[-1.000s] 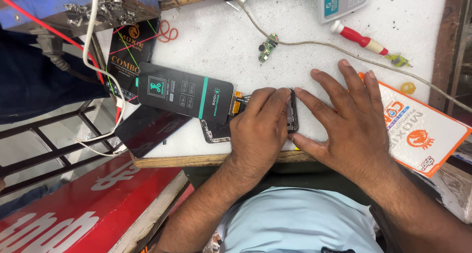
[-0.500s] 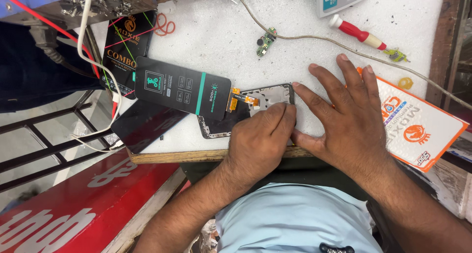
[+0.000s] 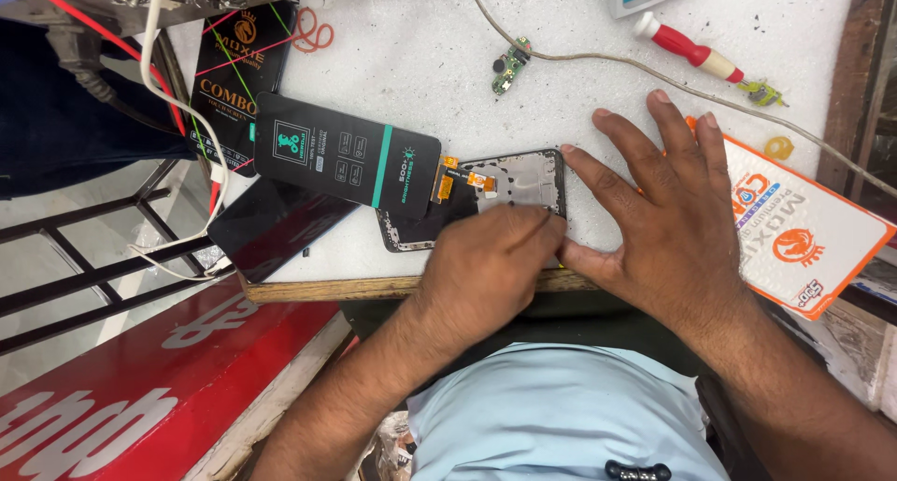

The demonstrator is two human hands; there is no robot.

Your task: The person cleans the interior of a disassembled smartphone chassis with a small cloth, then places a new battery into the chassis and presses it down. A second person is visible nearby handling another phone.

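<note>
Left hand [image 3: 491,257] curled, fingertips pressed on phone frame [image 3: 509,189] at near table edge. Right hand [image 3: 668,215] splayed flat, thumb against frame's corner. Beyond: black screen panel [image 3: 346,151], flex joined. Half-second earlier: same grip, hands barely shifted.

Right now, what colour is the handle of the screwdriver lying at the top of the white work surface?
Red with a cream band, on the small screwdriver; head view shows it.

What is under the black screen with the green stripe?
The black screen overlaps one end of an opened phone frame, joined by an orange ribbon. The left hand hides the frame's near edge.
</note>
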